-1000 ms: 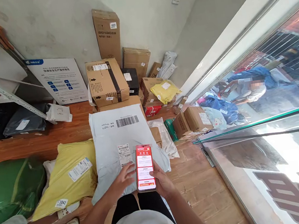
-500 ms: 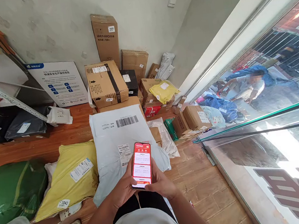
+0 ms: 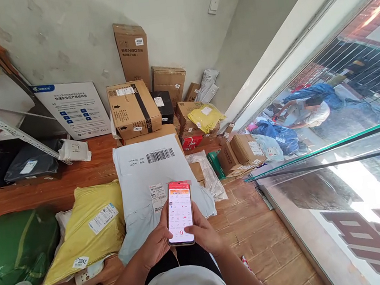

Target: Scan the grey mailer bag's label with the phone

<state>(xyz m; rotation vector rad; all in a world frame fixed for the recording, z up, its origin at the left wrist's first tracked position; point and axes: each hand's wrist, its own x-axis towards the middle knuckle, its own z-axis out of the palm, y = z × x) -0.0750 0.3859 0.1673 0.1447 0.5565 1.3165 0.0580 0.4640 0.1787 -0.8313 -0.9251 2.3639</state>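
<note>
- My left hand (image 3: 157,246) grips the left side of a phone (image 3: 179,214), thumb by the lower edge of its lit screen.
- My right hand (image 3: 206,237) holds the opposite side, its thumb over the bottom of the screen.
- The phone is upright in view, between my hands, in front of the near part of a big white parcel (image 3: 134,187).
- Left of that parcel lies a yellow bag (image 3: 90,209) marked 3042, with a green bag (image 3: 15,252) further left.
- Beyond it sits a taped cardboard box (image 3: 130,113).
</note>
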